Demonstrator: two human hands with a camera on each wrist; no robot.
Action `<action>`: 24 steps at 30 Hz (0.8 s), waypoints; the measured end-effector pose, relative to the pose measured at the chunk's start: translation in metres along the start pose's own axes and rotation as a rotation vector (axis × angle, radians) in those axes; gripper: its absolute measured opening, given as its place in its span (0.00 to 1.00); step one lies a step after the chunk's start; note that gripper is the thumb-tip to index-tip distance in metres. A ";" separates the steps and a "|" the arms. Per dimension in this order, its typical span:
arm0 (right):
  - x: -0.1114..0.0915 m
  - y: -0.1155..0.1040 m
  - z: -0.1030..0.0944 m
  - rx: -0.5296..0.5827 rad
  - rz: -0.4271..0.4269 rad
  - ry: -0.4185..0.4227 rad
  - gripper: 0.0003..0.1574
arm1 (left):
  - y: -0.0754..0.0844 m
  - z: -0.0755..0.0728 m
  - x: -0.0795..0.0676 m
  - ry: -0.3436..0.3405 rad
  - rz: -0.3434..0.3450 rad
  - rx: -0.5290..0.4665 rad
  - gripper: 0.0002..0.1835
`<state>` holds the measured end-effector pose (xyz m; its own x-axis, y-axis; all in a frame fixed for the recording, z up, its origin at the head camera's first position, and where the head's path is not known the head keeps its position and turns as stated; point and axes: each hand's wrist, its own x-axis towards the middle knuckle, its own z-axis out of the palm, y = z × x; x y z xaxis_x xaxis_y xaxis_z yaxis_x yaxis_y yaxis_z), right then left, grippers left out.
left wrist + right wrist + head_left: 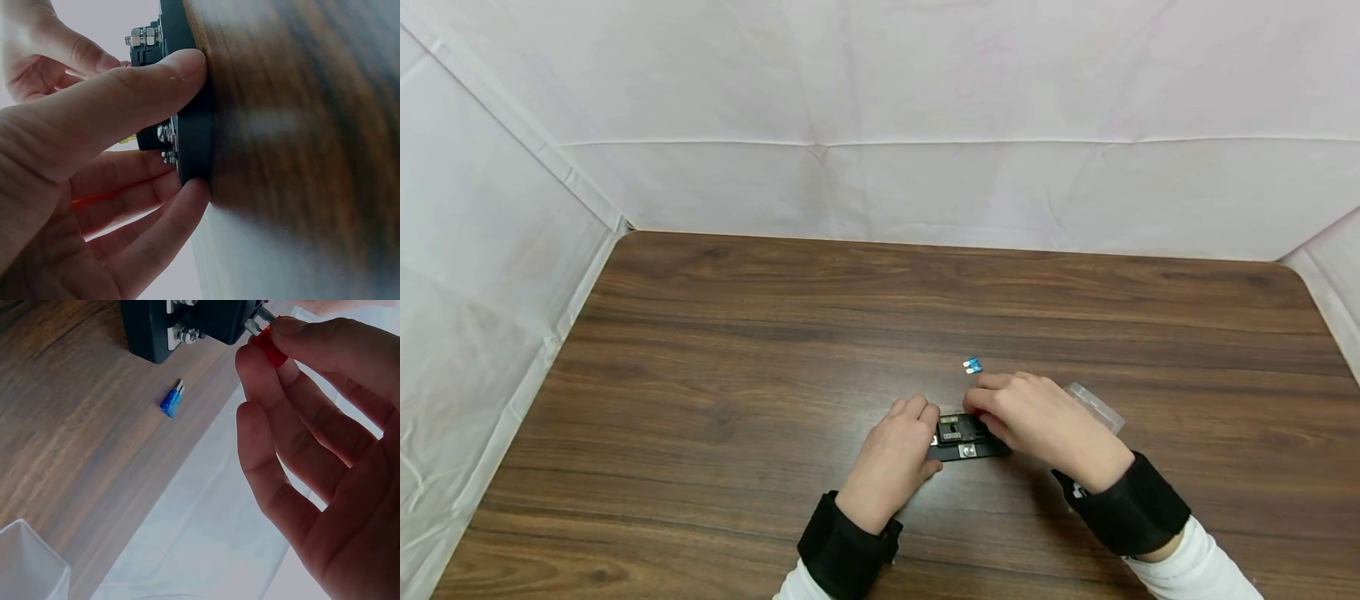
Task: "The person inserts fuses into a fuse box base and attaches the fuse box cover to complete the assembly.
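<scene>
A black fuse block point(985, 450) with metal screw terminals lies on the table, its left end gripped by my left hand point(891, 458). In the left wrist view the thumb presses one side of the block point(197, 134) and fingertips touch the opposite side. My right hand point(1037, 417) is over the block's right end. Between thumb and fingers it pinches a red blade fuse point(273, 351), whose two metal prongs point at the block's top face. From the frames I cannot tell whether the prongs touch a slot. A blue blade fuse point(973, 365) lies just beyond the block.
A clear plastic box point(1099, 408) sits on the wooden table point(737, 375) to the right, partly hidden behind my right hand. White cloth point(925, 192) hangs along the table's far edge and both sides.
</scene>
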<state>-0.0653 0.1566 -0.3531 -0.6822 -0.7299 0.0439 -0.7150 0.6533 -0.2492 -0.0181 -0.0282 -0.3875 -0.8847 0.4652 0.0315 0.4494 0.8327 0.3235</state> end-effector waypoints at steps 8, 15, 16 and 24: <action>-0.002 0.002 0.004 0.013 -0.024 0.030 0.11 | 0.000 0.000 0.000 -0.001 0.005 0.011 0.24; -0.005 0.001 0.002 0.019 -0.006 0.026 0.08 | 0.000 -0.001 -0.001 -0.003 0.001 0.010 0.24; -0.005 0.001 0.002 0.025 -0.005 0.026 0.08 | 0.000 -0.001 -0.001 -0.002 0.000 0.009 0.24; -0.007 0.000 0.000 0.047 0.014 0.043 0.07 | 0.000 0.000 -0.001 0.000 0.004 0.000 0.23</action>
<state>-0.0606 0.1621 -0.3539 -0.6987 -0.7108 0.0813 -0.6981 0.6525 -0.2948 -0.0175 -0.0283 -0.3876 -0.8828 0.4687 0.0326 0.4531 0.8308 0.3232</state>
